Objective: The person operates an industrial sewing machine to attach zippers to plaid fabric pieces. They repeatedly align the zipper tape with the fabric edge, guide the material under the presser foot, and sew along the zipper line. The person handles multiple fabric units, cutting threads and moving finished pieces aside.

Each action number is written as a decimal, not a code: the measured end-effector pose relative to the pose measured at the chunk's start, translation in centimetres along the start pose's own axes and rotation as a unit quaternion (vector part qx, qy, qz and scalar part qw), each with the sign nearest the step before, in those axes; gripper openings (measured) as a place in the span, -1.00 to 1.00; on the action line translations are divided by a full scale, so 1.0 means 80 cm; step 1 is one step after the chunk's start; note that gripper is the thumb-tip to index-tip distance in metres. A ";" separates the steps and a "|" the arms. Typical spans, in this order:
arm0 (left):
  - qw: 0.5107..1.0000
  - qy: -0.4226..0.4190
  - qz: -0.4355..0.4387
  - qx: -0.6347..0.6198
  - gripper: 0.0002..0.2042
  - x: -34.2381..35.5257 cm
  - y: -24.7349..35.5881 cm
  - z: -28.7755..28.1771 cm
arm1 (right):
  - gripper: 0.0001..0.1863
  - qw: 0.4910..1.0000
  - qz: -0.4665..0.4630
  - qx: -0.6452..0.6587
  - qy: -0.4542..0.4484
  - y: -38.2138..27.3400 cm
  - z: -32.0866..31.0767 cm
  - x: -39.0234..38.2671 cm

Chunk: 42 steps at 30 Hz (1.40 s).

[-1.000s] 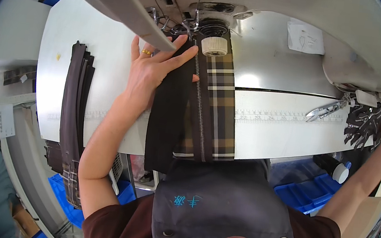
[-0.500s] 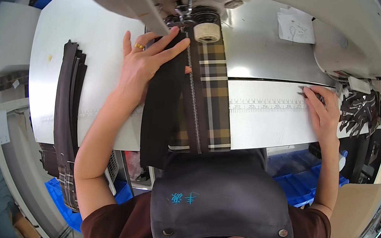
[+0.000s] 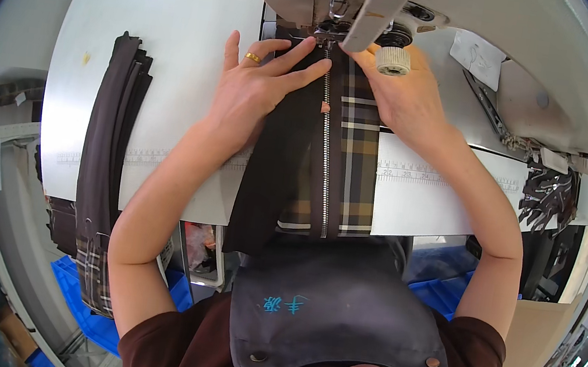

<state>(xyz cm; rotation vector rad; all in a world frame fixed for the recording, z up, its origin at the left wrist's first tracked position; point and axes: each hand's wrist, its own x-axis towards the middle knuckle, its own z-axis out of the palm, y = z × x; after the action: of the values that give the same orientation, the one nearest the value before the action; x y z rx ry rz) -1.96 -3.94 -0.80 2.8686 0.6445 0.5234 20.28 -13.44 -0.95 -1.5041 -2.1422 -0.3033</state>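
My left hand (image 3: 262, 86) rests with spread fingers on a dark fabric strip (image 3: 268, 180), fingertips beside the presser foot (image 3: 326, 35); its thumb tip shows from beneath the strip at the metal zipper (image 3: 324, 180). The plaid fabric (image 3: 357, 184) lies under that zipper, extending toward my lap. Curled at the other side of the foot, my right hand (image 3: 403, 90) has its fingertips at the work, partly hidden by the machine's cream knob (image 3: 393, 61); what they hold is unclear.
A sewing machine (image 3: 543, 97) arches overhead. Long dark strips (image 3: 105, 121) drape over the white table (image 3: 180, 35) at left. Metal scissors (image 3: 486, 105) lie at right, near a pile of zipper sliders (image 3: 549, 195). Blue bins (image 3: 437, 284) sit below the table.
My right hand has moved from the far right, by the scissors, leftward to the presser foot. The scissors now lie farther back on the metal bed. My left hand stays beside the foot.
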 end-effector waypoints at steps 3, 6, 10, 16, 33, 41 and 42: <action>1.000 -0.004 0.001 0.003 -0.31 0.000 0.000 0.000 | -0.58 0.999 -0.029 0.003 0.021 0.000 0.007 0.007; 1.000 -0.007 -0.001 0.006 -0.27 -0.001 0.001 0.000 | -0.58 0.999 -0.044 0.005 0.019 0.000 0.002 0.003; 1.000 -0.003 0.002 0.010 -0.27 0.000 0.000 0.002 | -0.60 0.999 -0.026 -0.024 -0.015 -0.005 0.006 -0.001; 1.000 0.010 0.005 0.001 -0.36 -0.001 -0.001 0.003 | -0.70 1.000 0.009 0.002 0.006 -0.003 0.012 0.001; 1.000 0.020 0.007 -0.017 -0.44 0.001 -0.001 0.005 | -0.83 0.978 0.185 0.093 0.025 0.004 -0.007 0.000; 1.000 0.003 0.014 0.005 -0.41 0.000 -0.003 0.002 | -0.84 0.986 0.159 0.041 0.016 0.009 0.014 0.010; 1.000 0.004 0.013 0.001 -0.40 0.000 -0.003 0.002 | -0.85 0.985 0.163 0.058 0.023 0.010 0.013 0.009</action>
<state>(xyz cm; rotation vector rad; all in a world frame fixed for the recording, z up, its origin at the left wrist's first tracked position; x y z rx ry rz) -2.02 -3.73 -1.01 2.8818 0.6089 0.5379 20.55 -12.11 -1.52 -1.7269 -1.8059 -0.0934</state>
